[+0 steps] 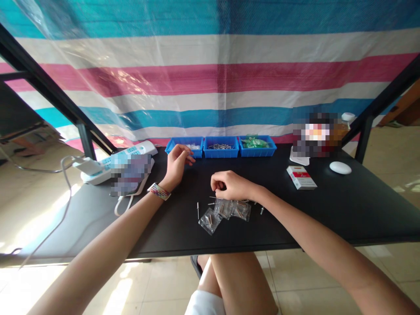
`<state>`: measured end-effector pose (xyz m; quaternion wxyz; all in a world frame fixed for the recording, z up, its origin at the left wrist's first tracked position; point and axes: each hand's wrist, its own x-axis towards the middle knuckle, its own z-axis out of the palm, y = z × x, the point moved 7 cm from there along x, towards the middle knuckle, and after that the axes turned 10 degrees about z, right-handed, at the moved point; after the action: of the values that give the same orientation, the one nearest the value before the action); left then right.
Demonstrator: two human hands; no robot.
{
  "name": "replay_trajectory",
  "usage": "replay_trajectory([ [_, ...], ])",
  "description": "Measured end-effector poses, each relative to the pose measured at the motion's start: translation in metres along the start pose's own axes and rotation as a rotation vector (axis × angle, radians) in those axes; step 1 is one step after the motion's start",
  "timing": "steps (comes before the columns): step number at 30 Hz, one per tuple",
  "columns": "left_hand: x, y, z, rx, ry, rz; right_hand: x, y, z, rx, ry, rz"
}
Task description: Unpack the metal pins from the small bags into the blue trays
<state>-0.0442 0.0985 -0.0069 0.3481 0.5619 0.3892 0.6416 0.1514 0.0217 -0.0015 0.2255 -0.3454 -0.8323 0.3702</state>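
Observation:
My left hand (pixel 178 165) is over the front edge of the left blue bin (pixel 197 153), which holds clear plastic bags (pixel 193 146). Its fingers are loosely bent and slightly apart, with nothing visible in them. My right hand (pixel 232 184) is curled closed just above the tabletop; whatever is between its fingertips, if anything, is hidden. Right below it lie small clear bags (pixel 210 221) with metal pins that look like rivets inside. A loose rivet (pixel 197 211) lies to their left, and another (pixel 262 210) is near my right forearm.
The middle blue bin (pixel 221 153) holds many rivets, the right one (pixel 258 152) green packets. A power strip (pixel 123 159) and a blurred phone (pixel 133 175) with a cable are at left. On the right are a cigarette pack (pixel 302 178) and a white oval object (pixel 340 168). Black frame bars flank the table (pixel 157 240).

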Motion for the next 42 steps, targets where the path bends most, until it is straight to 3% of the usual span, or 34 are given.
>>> replay_trajectory([
  [4, -0.002, 0.002, 0.008, -0.032, -0.093, -0.003, 0.001, 0.009, -0.024, 0.171, 0.093, 0.081],
  [8, -0.010, 0.000, 0.027, -0.072, -0.332, -0.087, 0.004, 0.020, -0.042, 0.410, 0.231, 0.098],
  [12, -0.026, -0.007, 0.048, 0.005, -0.653, -0.192, 0.010, 0.039, -0.039, 0.574, 0.316, 0.141],
  [14, -0.030, -0.009, 0.052, 0.063, -0.735, -0.194, 0.013, 0.046, -0.035, 0.600, 0.342, 0.149],
  [24, -0.027, -0.001, 0.049, 0.027, -0.669, -0.187, 0.012, 0.054, -0.032, 0.586, 0.446, 0.136],
  [32, -0.027, 0.003, 0.051, 0.045, -0.645, -0.153, 0.016, 0.060, -0.027, 0.668, 0.394, 0.220],
  [42, -0.027, -0.006, 0.050, 0.039, -0.659, -0.207, 0.015, 0.058, -0.031, 0.636, 0.445, 0.175],
])
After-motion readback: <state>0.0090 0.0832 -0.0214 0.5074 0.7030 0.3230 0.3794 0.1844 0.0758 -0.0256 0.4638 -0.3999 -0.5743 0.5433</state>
